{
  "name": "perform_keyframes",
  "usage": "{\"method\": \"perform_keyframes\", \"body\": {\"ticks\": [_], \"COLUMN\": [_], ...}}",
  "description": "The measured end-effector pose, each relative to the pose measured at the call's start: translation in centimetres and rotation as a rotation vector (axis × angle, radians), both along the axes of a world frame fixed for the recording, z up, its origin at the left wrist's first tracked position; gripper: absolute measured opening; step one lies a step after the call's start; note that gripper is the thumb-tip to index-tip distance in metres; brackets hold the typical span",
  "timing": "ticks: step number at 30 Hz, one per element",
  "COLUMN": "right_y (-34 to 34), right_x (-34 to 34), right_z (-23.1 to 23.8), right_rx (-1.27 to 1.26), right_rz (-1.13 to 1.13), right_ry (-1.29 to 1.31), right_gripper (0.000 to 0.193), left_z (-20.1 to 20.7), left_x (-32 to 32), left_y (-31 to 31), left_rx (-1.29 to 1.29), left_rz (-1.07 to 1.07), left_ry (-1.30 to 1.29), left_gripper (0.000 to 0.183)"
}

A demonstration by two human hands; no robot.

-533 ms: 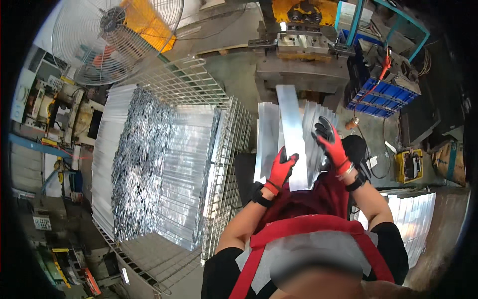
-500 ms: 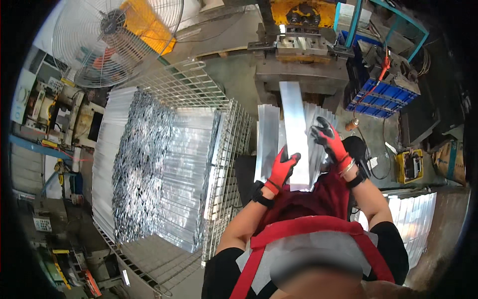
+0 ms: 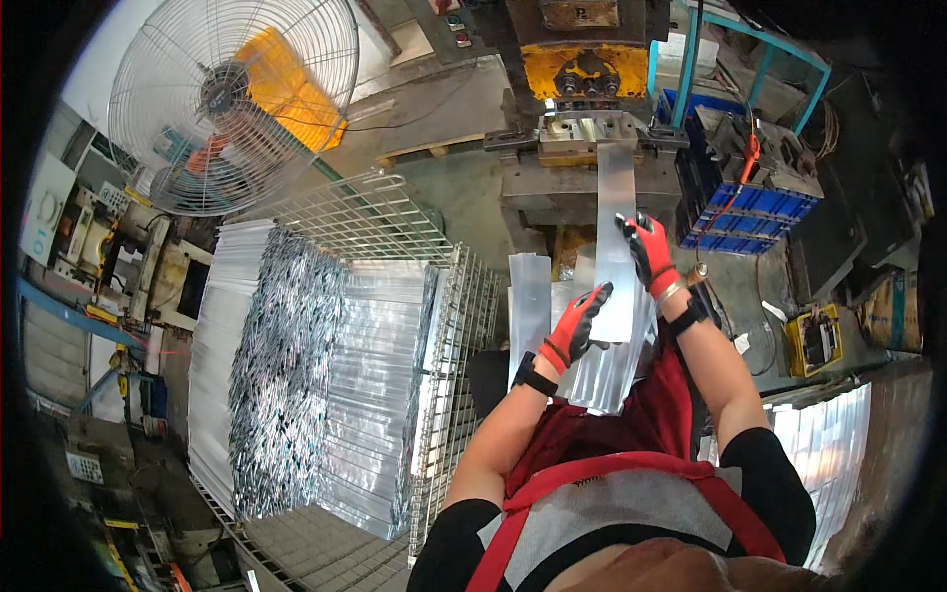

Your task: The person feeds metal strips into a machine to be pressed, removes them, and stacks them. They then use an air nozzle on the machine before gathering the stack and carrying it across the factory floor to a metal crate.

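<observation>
A long, flat silvery metal strip (image 3: 616, 202) points away from me, its far end in front of the press. My left hand (image 3: 577, 329), in a red and black glove, is closed on the strip's near left corner. On its right edge, farther up, my right hand (image 3: 648, 257) grips it in a matching glove. Beneath it, a stack of similar metal strips (image 3: 602, 383) reaches to my lap, partly covered by the held one. Another pile of strips (image 3: 530, 296) stands just left of my left hand.
Ahead is a press (image 3: 587, 133) with a yellow part. A wire cage (image 3: 464, 296) full of stacked strips stands at left, near a large fan (image 3: 227, 94). Blue crates (image 3: 740, 222) and a yellow box (image 3: 816, 340) are at right; more strips (image 3: 824, 434) lie behind them.
The strip has moved forward and right, toward the press. My right hand, before apart from the strip with fingers spread, now grips its right edge. The view has tilted up.
</observation>
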State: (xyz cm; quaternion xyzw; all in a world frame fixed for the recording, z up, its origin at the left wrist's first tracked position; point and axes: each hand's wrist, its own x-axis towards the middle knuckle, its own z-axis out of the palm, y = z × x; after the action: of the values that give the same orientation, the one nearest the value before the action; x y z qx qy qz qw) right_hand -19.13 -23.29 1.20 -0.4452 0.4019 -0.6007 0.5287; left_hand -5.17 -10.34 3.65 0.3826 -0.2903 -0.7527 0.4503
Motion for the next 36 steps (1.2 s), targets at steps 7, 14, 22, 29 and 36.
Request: {"method": "perform_keyframes", "body": {"ticks": [7,14,22,29,36], "right_y": [-7.2,-7.3,-8.6,-8.3,-7.9], "right_x": [1.0,2.5,1.8,2.1,2.1], "right_z": [1.2,2.1,0.3,0.5,1.1], "right_rx": [-0.070,0.057,0.077,0.089,0.104], "right_rz": [0.129,0.197,0.241,0.201,0.150], "right_ry": [0.077,-0.036,-0.109,0.048,0.107], "right_gripper": [0.022,0.011,0.016,0.014,0.015], "left_z": [1.2,0.3,-0.1,0.3,-0.2], "left_x": [-0.9,0.1,-0.1,0.2,0.0], "left_y": [-3.9,-5.6,-5.7,-5.6,-5.8], "left_rx": [0.020,0.035,0.053,0.093,0.103], "left_rz": [0.062,0.075,0.119,0.075,0.114], "left_ry": [0.170,0.052,0.071,0.029,0.015], "left_gripper": [0.047,0.032,0.026,0.028,0.029]}}
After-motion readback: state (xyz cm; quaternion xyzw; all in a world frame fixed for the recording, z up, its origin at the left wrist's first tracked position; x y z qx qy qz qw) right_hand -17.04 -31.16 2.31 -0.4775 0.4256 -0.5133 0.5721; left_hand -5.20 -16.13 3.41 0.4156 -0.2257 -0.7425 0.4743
